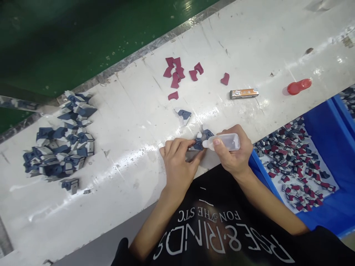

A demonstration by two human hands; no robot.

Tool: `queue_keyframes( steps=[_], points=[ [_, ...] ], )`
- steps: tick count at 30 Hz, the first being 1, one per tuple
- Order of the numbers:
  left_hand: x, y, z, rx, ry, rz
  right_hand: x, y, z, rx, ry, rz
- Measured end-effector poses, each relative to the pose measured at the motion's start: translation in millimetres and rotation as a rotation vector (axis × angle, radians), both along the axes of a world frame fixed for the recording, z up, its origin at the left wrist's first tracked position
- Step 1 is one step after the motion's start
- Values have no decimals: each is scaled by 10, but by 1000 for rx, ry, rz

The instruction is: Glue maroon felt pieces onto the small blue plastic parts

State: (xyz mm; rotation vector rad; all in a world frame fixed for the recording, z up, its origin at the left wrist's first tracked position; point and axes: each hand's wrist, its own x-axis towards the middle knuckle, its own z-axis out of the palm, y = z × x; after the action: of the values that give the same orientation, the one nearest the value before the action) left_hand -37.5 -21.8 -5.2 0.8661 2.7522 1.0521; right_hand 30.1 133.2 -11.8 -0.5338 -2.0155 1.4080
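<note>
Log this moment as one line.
Left hand: holds blue-white piece | Right hand: squeeze bottle at piece | Nearby: red pieces, blue bin

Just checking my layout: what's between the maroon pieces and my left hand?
One navy-and-white piece lies there, in the head view.

The counter [130, 184] is white, with grey scuffs and some shining marks. The pile [62, 147] on the left has pieces of dark blue and white, and the small piece [198, 145] in the hands has the same dark blue. The loose shapes [174, 74] are dark red. The bottle [229, 142] is clear with a white tip. The tube [244, 94] is orange and silver, and the plastic thing [299, 87] is red. The bin [327, 129] is bright blue, and the shirt [210, 229] is black with white letters.
</note>
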Motion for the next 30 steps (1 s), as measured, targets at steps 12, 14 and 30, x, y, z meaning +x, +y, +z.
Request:
queue_keyframes(
  steps=[12, 14, 30],
  points=[
    [-313, -24, 131, -72, -83, -25, -83, 101, -85, -445, 162, -247],
    [-446, -14, 206, -42, -147, -14, -89, 91, -81, -452, 158, -247],
    [-447, -208, 336, -38, 84, -196, 78, 54, -43, -305, 80, -233]
  ],
)
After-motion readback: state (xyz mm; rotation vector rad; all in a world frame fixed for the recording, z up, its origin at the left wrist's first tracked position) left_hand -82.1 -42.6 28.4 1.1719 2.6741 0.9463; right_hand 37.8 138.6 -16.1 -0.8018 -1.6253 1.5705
